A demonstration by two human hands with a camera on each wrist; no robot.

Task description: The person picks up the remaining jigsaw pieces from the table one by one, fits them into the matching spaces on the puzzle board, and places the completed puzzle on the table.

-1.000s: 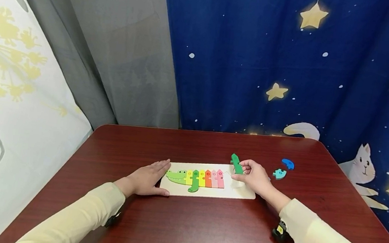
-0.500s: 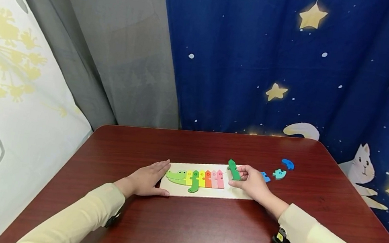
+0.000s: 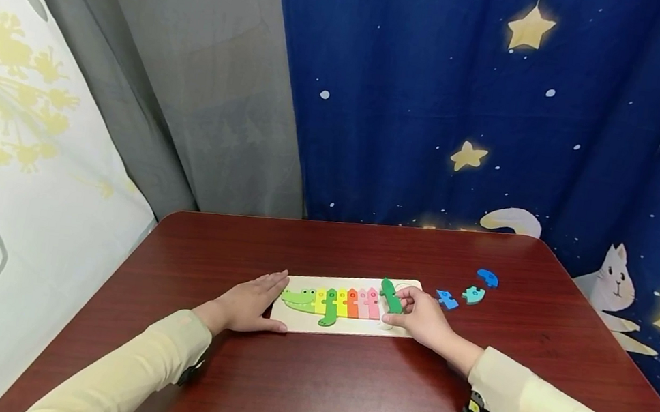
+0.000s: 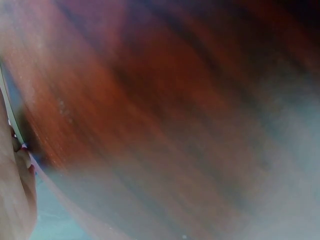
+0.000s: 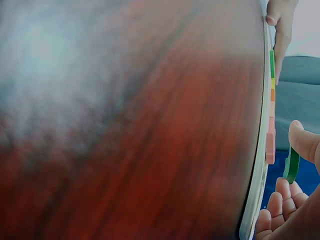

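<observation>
In the head view a pale wooden puzzle board (image 3: 345, 331) lies on the table, with a crocodile's light green head piece (image 3: 298, 300) at its left end. Coloured body pieces run on from the head to a pink piece (image 3: 374, 303). My left hand (image 3: 253, 303) rests flat against the board's left edge, thumb along the near corner. Between thumb and fingers my right hand (image 3: 424, 319) pinches a dark green puzzle piece (image 3: 390, 296), just right of the pink one. In the right wrist view this green piece (image 5: 293, 166) stands clear above the board (image 5: 256, 190).
Right of the board lie a blue puzzle piece (image 3: 447, 299), a turquoise piece (image 3: 473, 294) and a curved blue piece (image 3: 488, 278). The dark red table (image 3: 307, 395) ends at the back before grey and starry blue curtains (image 3: 416, 107).
My right hand has moved left and toward me with the green piece, bringing it over the board beside the pink piece. The blue piece has come into sight. My left hand stays put.
</observation>
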